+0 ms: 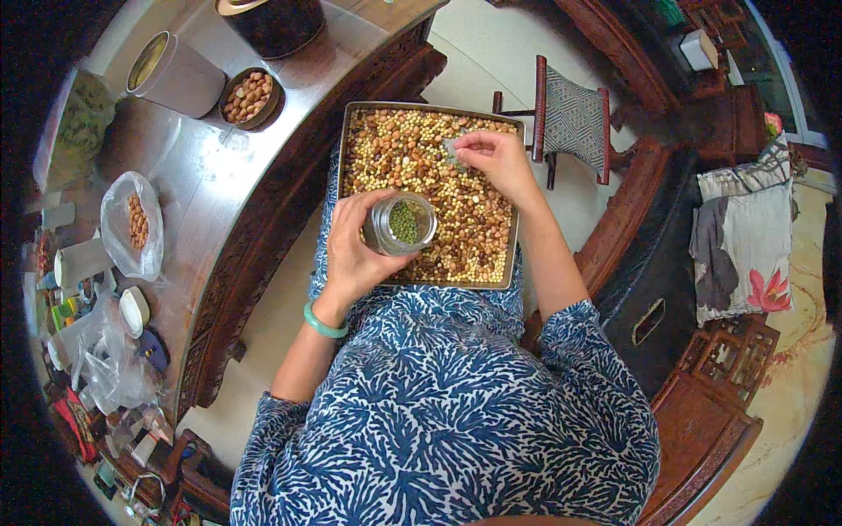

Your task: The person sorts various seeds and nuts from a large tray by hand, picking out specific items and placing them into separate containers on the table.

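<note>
A shallow rectangular metal tray [511, 250] rests on my lap, spread with mixed beans and nuts [395, 151]. Over its near left part, my left hand [355, 243] is wrapped around a clear jar [378, 230]. The jar's round mouth faces up toward me, and green beans [403, 222], probably mung beans, show inside. My right hand [493, 161] hovers above the tray's far right part with thumb and fingers drawn together. A small greyish patch [452, 148] shows by those fingertips; whether they grip it is unclear.
On the wooden table [197, 191] at left stand a tall container [184, 75], a bowl of nuts [248, 97] and a plastic bag with nuts [137, 220]. More bags [108, 355] clutter its near end. A woven-seat stool [573, 118] stands beyond the tray; a dark seat [631, 296] is at right.
</note>
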Demonstrator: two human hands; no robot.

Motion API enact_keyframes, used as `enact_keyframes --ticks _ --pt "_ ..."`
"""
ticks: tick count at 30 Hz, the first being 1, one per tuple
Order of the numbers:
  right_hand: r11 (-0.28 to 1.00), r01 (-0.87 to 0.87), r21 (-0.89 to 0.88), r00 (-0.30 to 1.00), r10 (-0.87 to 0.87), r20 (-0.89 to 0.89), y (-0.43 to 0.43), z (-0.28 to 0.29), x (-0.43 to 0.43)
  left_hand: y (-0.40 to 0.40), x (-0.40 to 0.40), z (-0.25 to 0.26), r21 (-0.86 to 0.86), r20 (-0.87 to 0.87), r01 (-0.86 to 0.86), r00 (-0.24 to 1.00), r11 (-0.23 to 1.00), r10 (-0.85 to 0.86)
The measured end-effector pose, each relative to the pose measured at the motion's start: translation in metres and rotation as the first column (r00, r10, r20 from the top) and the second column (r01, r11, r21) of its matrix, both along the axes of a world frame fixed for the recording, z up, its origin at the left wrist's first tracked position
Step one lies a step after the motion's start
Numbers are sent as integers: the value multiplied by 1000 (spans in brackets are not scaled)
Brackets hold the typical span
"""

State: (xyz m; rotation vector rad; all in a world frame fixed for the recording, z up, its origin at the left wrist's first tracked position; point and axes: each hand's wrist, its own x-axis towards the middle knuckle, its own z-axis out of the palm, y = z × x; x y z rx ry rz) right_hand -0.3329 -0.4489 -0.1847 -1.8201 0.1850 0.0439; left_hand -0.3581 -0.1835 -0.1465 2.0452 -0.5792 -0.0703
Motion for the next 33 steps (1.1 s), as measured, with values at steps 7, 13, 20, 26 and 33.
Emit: enact_keyframes --ticks 7,13,20,26,33 --pt "869 -33 494 973 140 -182 9 57 -21 -8 6 -4 -26 -14 2 1000 1000 -2" --pt "872 -145 467 960 238 -147 46 90 -34 -21 10 -1 -37 -27 7 1000 999 -8" --pt "885 -67 460 969 167 -180 51 95 -36 -25 11 -3 -82 -4 -3 1000 997 3" --pt "887 -24 461 972 129 -197 53 94 -40 -26 12 -5 -81 5 -6 1000 997 6" --pt "938 -32 345 987 85 -140 51 107 -48 -25 9 -1 -82 -26 5 1000 997 -7"
